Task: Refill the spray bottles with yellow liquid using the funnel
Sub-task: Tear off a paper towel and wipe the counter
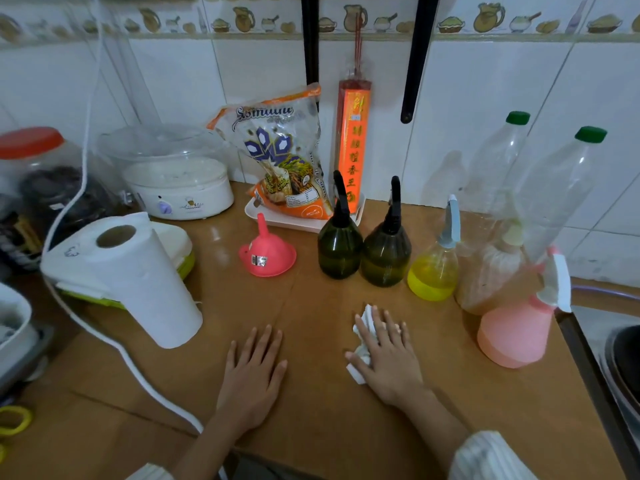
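Presently the step in hand appears to be wiping the bench (329, 410). Advice: keep the crumpled tissue (362, 344) flat under the palm and sweep away from the bottles. Two dark green spray bottles (363, 251) stand side by side, capped, mid-bench; a yellow spray bottle (433, 271), holding yellow liquid, stands just beside them, and a pink one (512, 330) farther right. The pink funnel (268, 252) rests mouth-down to their left. Hands: right hand (388, 358) presses the tissue with straight fingers; left hand (252, 379) lies flat, holding nothing.
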